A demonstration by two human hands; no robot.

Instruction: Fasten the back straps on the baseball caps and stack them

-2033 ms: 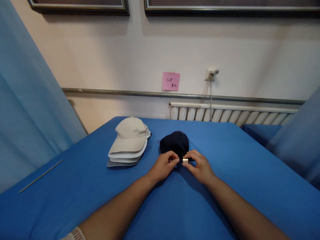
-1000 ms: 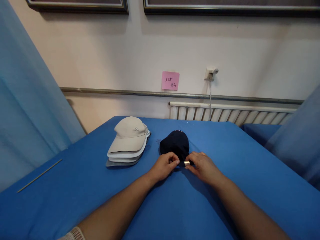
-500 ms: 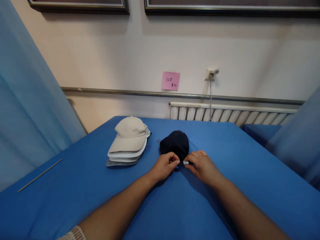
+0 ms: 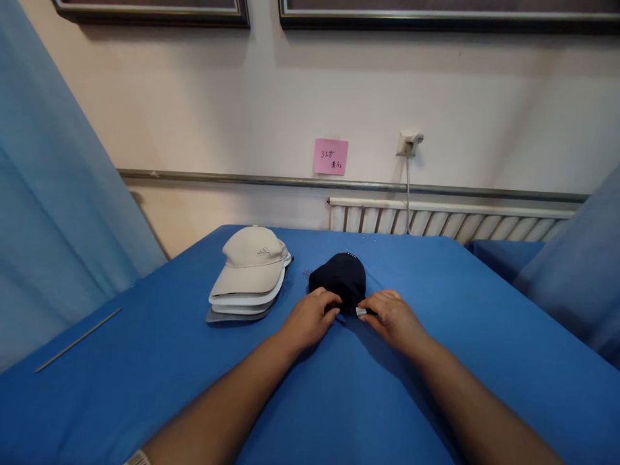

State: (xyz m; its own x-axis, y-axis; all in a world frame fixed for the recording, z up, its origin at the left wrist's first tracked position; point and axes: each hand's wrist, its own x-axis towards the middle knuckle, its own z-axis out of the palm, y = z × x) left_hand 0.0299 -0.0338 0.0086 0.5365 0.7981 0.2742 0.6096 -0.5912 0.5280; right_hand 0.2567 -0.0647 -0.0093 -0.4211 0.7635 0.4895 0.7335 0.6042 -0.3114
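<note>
Dark navy, rounded fabric cap [image 4: 339, 278], 1 item: lying near the middle of the tabletop, beyond the 2 bare hands.

Surroundings and parts, by descending size:

- Tabletop [image 4: 314, 400], covered in smooth blue cloth.
- Curtain [image 4: 58, 194], pale blue, draped fabric, at the left side of the view.
- Radiator [image 4: 460, 219], white, ribbed, against the wall behind the tabletop.
- Stack of caps [image 4: 249, 271], 4 brims visible: beige uppermost, 2 white, grey lowest. Stands left of the navy cap, apart from it.
- Right hand [image 4: 394, 320]: thumb and forefinger clamped on the metal clasp, at the near side of the navy cap.
- Left hand [image 4: 310, 316]: at the cap's near edge, thumb and forefinger tips slightly apart; whether these fingers grip any fabric cannot be told.
- Stick [image 4: 77, 339], thin, straight, light brown, lying flat at far left.
- Paper note [image 4: 330, 157], pink, square, handwritten, on the wall.
- Metal clasp [image 4: 361, 311], small, silvery, rectangular, partly hidden by the fingers.
</note>
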